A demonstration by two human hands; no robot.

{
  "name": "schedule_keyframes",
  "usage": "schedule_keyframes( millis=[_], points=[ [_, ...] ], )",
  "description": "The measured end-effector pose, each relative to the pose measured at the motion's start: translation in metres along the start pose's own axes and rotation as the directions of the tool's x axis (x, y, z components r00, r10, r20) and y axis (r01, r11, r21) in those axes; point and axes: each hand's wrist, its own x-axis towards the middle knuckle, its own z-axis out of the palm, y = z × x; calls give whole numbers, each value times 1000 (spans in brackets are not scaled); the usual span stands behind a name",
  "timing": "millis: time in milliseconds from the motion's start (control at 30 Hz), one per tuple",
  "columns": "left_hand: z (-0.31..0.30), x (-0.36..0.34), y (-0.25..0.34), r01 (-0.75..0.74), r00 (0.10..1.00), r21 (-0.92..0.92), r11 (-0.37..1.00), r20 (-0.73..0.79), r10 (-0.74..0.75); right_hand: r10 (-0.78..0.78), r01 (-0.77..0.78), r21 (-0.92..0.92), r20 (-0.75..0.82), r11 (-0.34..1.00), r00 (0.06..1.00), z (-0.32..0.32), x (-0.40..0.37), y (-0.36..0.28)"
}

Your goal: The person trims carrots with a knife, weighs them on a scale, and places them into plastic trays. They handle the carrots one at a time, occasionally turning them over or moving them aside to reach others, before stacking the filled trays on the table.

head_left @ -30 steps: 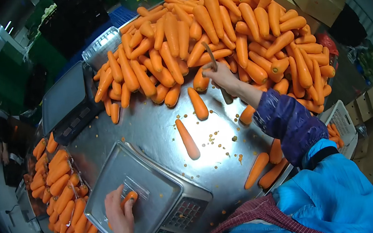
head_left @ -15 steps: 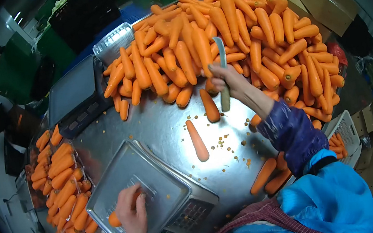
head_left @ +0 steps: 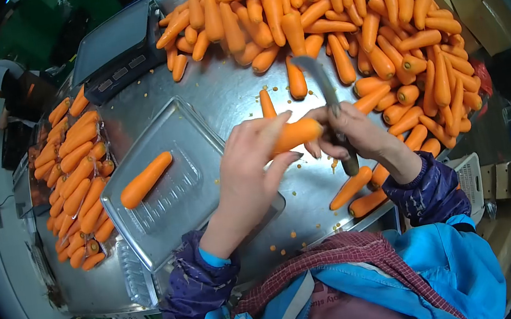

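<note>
My left hand [head_left: 249, 163] is wrapped round a carrot [head_left: 296, 135] above the table, its thick end pointing right. My right hand [head_left: 355, 130] grips a knife [head_left: 323, 83] by its dark handle, the curved blade pointing up and away, close to the carrot's end. On the scale's metal tray [head_left: 188, 113] lies a clear plastic tray [head_left: 188, 175] with one carrot [head_left: 146, 180] on it. Another carrot [head_left: 267, 103] lies just behind my left hand, partly hidden by it.
A large pile of carrots [head_left: 373, 21] covers the back and right. Packed carrots [head_left: 80, 176] stand at the left, near a dark scale [head_left: 111, 46]. Clear trays [head_left: 135, 275] lie at the front left, and a white crate [head_left: 467, 183] stands at the right. Someone is at the far left.
The view has shifted. My left hand has left the scale and now holds a carrot; a carrot lies in the plastic tray. My right hand has come nearer with the knife.
</note>
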Motion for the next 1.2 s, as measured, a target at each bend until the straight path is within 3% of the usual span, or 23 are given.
schedule_keyframes(
  millis=[33,67,100,167,200,267,333,467,567,633,700,767,800,867,900,967,1000,1067,1133,1167,1200],
  points=[
    [-1,-4,3,-6,1000,-2,1000,4,6,-65,60,-60,-82,996,994,2,-4,-4],
    [-2,-9,6,167,986,-180,969,14,-167,-153,108,-275,-146,955,977,6,-7,-8],
    [-2,-12,9,329,942,-347,878,56,-331,-342,211,-564,-136,798,930,7,-6,-4],
    [0,-18,11,294,952,-361,885,26,-305,-541,320,-811,5,490,841,13,-8,1],
    [-1,-21,15,341,938,-365,867,65,-341,-545,318,-812,0,490,839,16,-9,0],
    [-1,-26,20,388,921,-365,846,111,-374,-620,287,-951,158,112,768,22,-11,-6],
    [1,-30,21,406,911,-448,797,129,-392,-598,262,-963,172,67,783,27,-13,-9],
    [-1,-35,26,432,900,-422,797,150,-408,-591,244,-969,210,-23,779,31,-16,-11],
    [-2,-37,25,444,896,-373,815,205,-394,-580,220,-975,192,-22,792,31,-18,-9],
    [0,-37,24,276,959,-286,918,138,-246,-565,230,-973,172,33,807,28,-18,-4],
    [-4,-40,28,343,939,-329,880,155,-308,-547,171,-977,74,129,834,19,-15,9],
    [-15,-42,30,394,919,-371,841,177,-353,-458,123,-919,-69,376,886,0,-13,21],
    [-24,-43,28,394,919,-326,859,130,-372,-463,113,-922,-77,370,883,-3,-13,24],
    [-43,-47,20,388,920,-176,905,12,-392,-350,160,-668,-159,726,923,-3,-18,28],
    [-54,-47,11,375,924,-66,925,-57,-379,-255,71,-673,-178,736,950,-2,-19,25],
    [-77,-49,-8,335,942,199,921,-63,-329,-271,104,-651,-162,752,949,-11,-16,39],
    [-83,-50,-16,316,949,194,929,-60,-310,-212,42,-627,-199,777,957,-18,-14,41],
    [-91,-59,-31,348,918,568,746,-42,-395,-182,-24,-613,-271,790,945,-39,-7,50],
    [-89,-78,-58,340,919,565,752,-30,-392,-61,-166,-504,-403,848,913,-58,2,51],
    [-87,-84,-67,349,912,565,748,-19,-410,-138,-96,-521,-393,848,909,-70,8,55],
    [-85,-85,-69,339,917,561,755,-18,-398,-127,-141,-530,-438,836,890,-79,14,51]
  ],
)
